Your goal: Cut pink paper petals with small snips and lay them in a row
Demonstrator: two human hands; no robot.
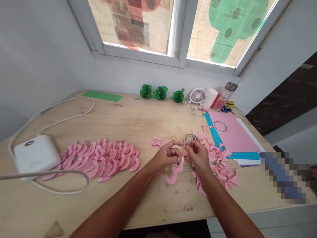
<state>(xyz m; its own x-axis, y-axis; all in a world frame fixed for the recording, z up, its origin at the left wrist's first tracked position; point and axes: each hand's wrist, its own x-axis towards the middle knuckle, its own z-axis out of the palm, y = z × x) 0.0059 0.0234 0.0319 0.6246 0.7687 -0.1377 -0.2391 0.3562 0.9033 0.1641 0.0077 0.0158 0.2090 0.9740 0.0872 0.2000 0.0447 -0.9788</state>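
Head view: At a pale wooden surface (138,122), the left hand (168,154) has its grip closed on the end of a pink curved paper piece (170,178), which extends toward the wearer. The right hand (198,156) is just beside it, thumb and forefinger drawn together; whether anything thin is between them cannot be told. A tape roll (188,136) sits just beyond the hands. Overlapping pink crescents (104,159) lie to the left, pink scraps (221,165) to the right. Farther right, another roll (220,126) rests on pink sheets (235,134).
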